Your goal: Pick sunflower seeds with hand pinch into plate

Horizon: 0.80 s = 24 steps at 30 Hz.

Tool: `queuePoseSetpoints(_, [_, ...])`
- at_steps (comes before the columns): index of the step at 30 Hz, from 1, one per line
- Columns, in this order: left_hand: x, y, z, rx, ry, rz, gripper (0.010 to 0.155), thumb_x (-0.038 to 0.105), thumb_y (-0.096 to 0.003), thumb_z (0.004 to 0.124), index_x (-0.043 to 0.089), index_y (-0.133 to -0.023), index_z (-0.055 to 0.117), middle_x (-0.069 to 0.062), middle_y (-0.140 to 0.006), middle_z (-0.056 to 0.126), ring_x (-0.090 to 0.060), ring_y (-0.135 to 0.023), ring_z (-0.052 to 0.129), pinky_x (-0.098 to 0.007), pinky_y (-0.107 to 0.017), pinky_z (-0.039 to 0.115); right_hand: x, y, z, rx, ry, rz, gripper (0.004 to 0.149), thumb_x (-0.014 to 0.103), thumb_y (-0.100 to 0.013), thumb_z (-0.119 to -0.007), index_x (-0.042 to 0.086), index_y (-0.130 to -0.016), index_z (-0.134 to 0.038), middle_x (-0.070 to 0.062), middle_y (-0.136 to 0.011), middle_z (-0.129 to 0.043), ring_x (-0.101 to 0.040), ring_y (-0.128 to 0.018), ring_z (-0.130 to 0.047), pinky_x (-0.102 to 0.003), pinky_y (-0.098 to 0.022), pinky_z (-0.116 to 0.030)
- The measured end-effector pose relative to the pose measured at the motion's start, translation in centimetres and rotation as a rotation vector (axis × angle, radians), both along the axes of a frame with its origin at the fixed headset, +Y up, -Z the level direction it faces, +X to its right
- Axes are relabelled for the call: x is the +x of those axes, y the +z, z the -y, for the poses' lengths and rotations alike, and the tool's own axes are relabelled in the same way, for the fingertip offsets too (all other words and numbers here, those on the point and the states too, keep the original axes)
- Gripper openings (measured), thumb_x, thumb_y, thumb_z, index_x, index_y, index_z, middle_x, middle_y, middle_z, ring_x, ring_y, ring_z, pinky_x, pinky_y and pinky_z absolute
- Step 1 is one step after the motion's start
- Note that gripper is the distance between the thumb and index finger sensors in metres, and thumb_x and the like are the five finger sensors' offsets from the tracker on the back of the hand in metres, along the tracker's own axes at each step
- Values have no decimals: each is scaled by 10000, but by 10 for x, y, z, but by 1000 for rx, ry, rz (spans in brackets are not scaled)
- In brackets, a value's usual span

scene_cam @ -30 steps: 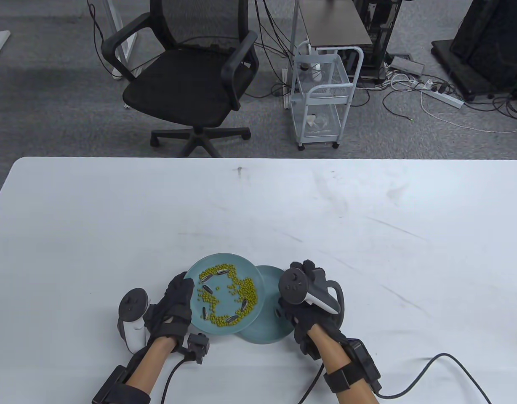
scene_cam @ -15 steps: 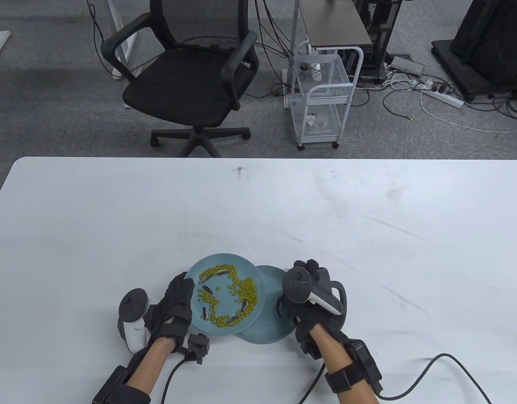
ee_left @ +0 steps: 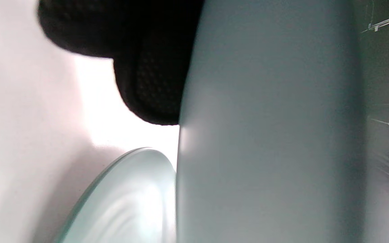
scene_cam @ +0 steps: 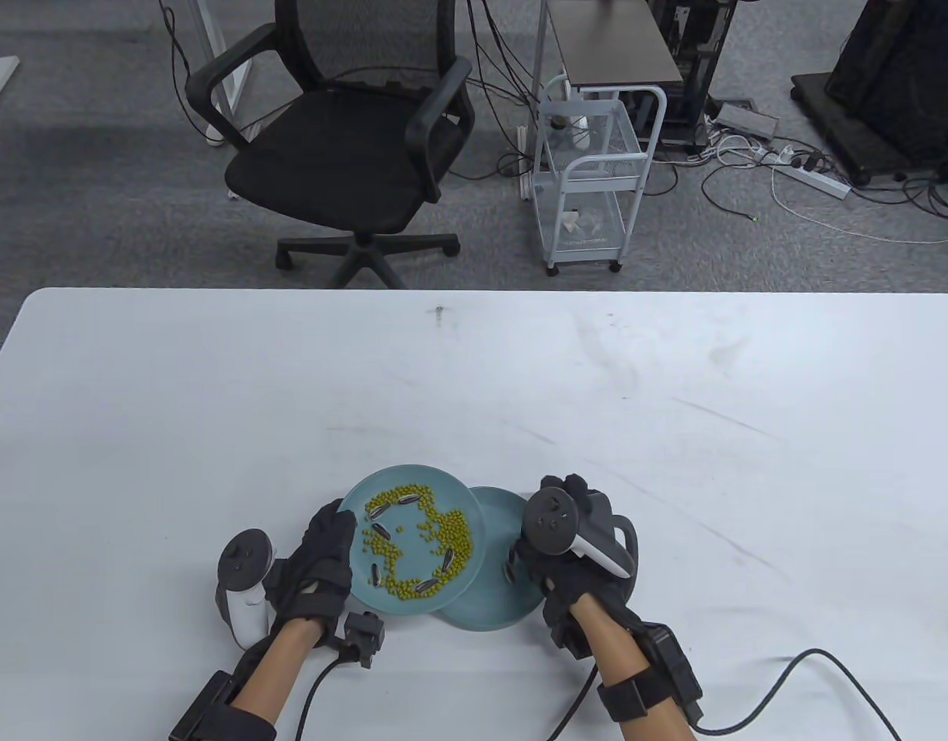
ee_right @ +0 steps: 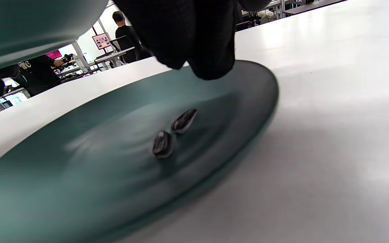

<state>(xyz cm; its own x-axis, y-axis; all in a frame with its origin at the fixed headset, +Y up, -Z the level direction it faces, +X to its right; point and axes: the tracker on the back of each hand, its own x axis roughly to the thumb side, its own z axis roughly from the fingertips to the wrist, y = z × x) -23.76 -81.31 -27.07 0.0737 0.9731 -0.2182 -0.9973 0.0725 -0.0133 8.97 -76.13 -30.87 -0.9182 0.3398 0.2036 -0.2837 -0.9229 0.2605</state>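
On the white counter (scene_cam: 675, 463), near its front edge, a round teal plate (scene_cam: 412, 540) heaped with small green beans (scene_cam: 443, 540) and a few striped black sunflower seeds (scene_cam: 401, 503) is seen, raised at its left side and overlapping a second, lower teal plate (scene_cam: 493, 610) just to its right. The left rim of the bean-filled plate is gripped by the gloved left hand (scene_cam: 319, 563), a white tracker (scene_cam: 242, 579) being strapped to its back. In the left wrist view the black gloved fingers (ee_left: 147, 87) are pressed against the underside of the lifted plate (ee_left: 265, 135), with the lower plate's rim (ee_left: 127, 195) visible below it.

The gloved right hand (scene_cam: 570, 571) is held over the right part of the lower plate, its grip hidden in the table view by its own tracker (scene_cam: 555, 525). In the right wrist view the fingertips (ee_right: 211, 57) are seen bunched together just above the dark teal dish (ee_right: 235, 111); whether anything is pinched between them cannot be told. Two striped sunflower seeds (ee_right: 172, 135) are lying side by side, touching, on the floor of that plate, below the fingertips. The remaining seeds are scattered among the beans on the lifted plate.
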Motion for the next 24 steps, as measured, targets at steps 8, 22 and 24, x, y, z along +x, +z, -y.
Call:
queuePoseSetpoints(8, [1,0,0,0,3,3,471,394,-631,623,169,-1034,525,-128,-736,917,-219,-370,1040,-367,-284,859,3,0,-20,22,-81,23,352,190,-542,-870,-62,-787,-894,-371,-1107,-344,-656,-966,-193,-775,-646,-196])
queuePoseSetpoints(22, [3,1,0,7,3,17,471,392,-631,623,164,-1031,526,-132,-733,917,-221,-367,1039,-368,-281,858,-73,-1,-79,101,-115,-147,375,216,-552,-868,-65,-799,-889,-380,-1110,-333,-664,-964,-183,-781,-643,-189])
queuePoseSetpoints(24, [4,1,0,8,2,19,472,392,-630,623,162,-1032,526,-132,-732,918,-222,-365,1039,-369,-280,858,-92,-1,-81,92,-109,-181,376,217,-554,-867,-64,-802,-888,-378,-1111,-332,-665,-964,-182,-780,-643,-189])
